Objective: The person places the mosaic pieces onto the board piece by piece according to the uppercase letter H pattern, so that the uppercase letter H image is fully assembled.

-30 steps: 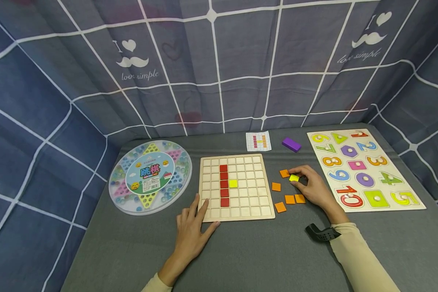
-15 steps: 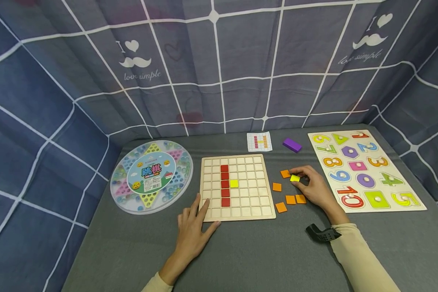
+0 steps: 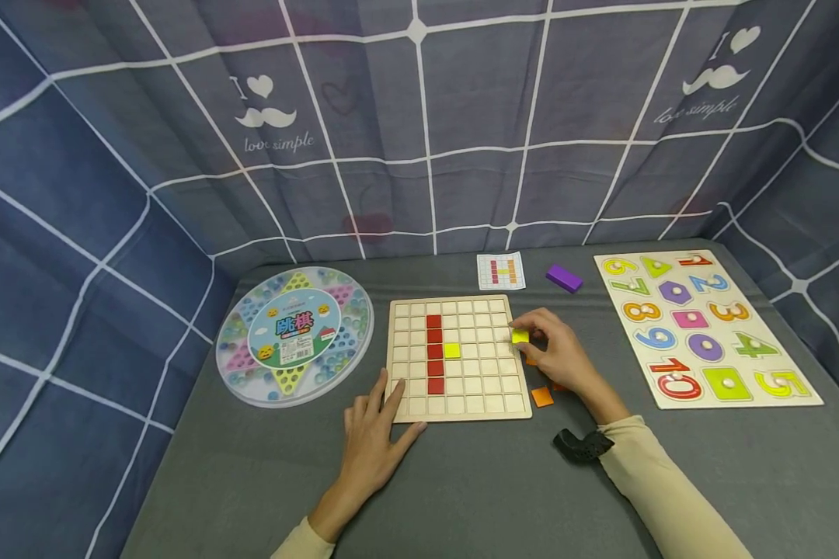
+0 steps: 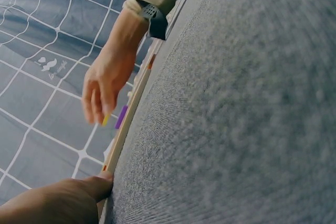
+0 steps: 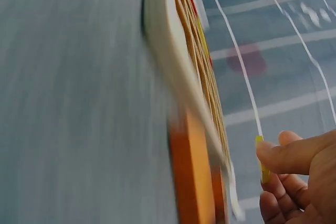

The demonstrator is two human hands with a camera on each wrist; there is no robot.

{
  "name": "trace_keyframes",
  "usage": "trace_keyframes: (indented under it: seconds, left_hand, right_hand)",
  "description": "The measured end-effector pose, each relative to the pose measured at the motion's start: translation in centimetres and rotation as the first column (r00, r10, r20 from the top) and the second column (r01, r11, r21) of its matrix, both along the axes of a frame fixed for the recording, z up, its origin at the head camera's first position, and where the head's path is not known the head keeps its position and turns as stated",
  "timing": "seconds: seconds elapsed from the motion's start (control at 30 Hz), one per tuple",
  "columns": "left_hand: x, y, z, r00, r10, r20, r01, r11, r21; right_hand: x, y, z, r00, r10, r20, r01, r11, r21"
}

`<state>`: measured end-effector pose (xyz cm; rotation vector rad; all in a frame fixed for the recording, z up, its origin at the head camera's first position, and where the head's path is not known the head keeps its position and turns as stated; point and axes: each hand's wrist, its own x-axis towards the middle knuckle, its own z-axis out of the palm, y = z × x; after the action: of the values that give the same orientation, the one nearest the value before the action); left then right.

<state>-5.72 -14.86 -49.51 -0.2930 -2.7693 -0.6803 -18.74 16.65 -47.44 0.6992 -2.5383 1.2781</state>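
In the head view a wooden grid board [image 3: 485,380] lies flat, with a column of several red tiles [image 3: 435,352] and one yellow tile [image 3: 451,350] in its cells. My left hand [image 3: 372,439] rests at the board's near left corner, fingers extended over its edge. A second yellow tile [image 3: 520,336] is pinched between thumb and fingers of my right hand [image 3: 555,351], at the board's right edge. The right wrist view shows this pinched yellow tile [image 5: 263,161] held edge-on. Orange tiles [image 3: 542,397] lie right of the board, some hidden under the right hand.
Behind the board lie a pattern card [image 3: 500,272] and a purple block [image 3: 564,278]. A round Chinese checkers box [image 3: 294,334] stands at the left. At the right is a number-and-shape puzzle board [image 3: 706,330]. Grid-patterned curtains [image 3: 363,116] enclose the table.
My right hand has moved left from beside the orange tiles to the board's right edge, carrying the pinched yellow tile. The left hand keeps its place on the board's corner.
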Motion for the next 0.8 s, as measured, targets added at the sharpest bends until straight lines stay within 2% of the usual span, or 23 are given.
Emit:
trace_keyframes:
  seconds: [0.07,0.2,0.4,0.67,0.8]
  left_hand:
    - [0.0,0.0,-0.1,1.000,0.000,0.001,0.000,1.000,0.001]
    - [-0.1,0.0,-0.3,1.000,0.000,0.001,0.000,1.000,-0.003]
    - [-0.1,0.1,-0.4,1.000,-0.006,-0.014,0.006,1.000,-0.003]
    - [-0.2,-0.1,-0.2,0.998,-0.008,-0.063,0.007,1.000,-0.007]
    - [-0.2,-0.1,-0.2,0.999,-0.011,-0.052,0.011,1.000,0.004]
  right_hand:
    - [-0.2,-1.7,0.1,0.997,0.069,0.022,-0.069,0.998,-0.004]
    - [-0.5,-4.4,0.1,0.987,0.150,0.062,-0.150,0.989,0.008]
    - [-0.9,-6.0,-0.4,0.983,0.170,0.070,-0.174,0.983,0.057]
    - [-1.1,-6.5,-0.9,0.981,0.184,0.066,-0.188,0.981,0.051]
    - [-1.0,-6.6,-0.9,0.980,0.187,0.069,-0.191,0.980,0.052]
